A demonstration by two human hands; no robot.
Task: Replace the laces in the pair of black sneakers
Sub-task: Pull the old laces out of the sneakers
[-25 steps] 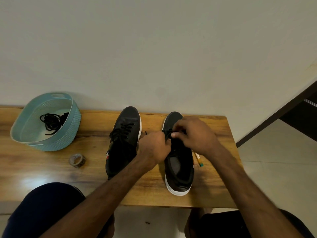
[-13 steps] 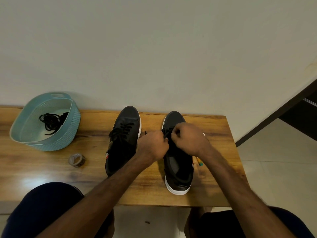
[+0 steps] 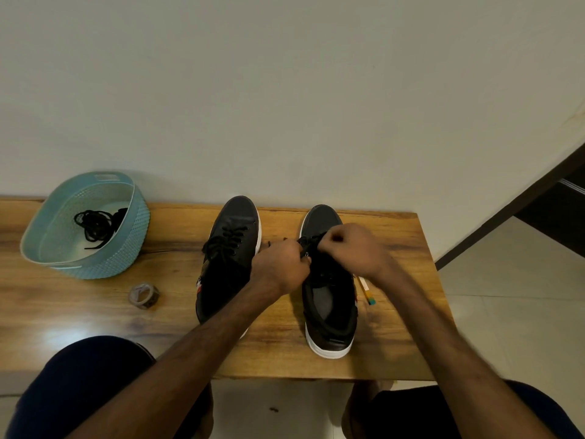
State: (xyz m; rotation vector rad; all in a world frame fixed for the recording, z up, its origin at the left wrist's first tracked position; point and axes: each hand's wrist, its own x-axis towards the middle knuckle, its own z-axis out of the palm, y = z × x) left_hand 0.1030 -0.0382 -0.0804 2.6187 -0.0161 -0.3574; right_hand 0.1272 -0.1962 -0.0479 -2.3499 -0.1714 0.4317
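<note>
My left hand [image 3: 280, 267] and right hand [image 3: 348, 251] both curled, pinching the black lace [image 3: 311, 240] at the eyelets of the right-side sneaker [image 3: 329, 299] on the desk [image 3: 95, 312], laced sneaker [image 3: 231, 248] just beside it, loose laces [image 3: 95, 223] in the teal basket [image 3: 104, 264], tape roll [image 3: 144, 295] nearby

Soft, even indoor light, seemingly from above, leaves a pale glare patch on the wooden bench [image 3: 79, 312] at lower left and a faint shadow on the wall [image 3: 285, 90] behind the basket [image 3: 126, 261]. The right hand [image 3: 351, 248] is smeared by motion blur; the black lace [image 3: 311, 239] at its fingertips barely separates from the dark sneaker [image 3: 319, 218]. Wide-angle distortion bows the bench's edges.
</note>
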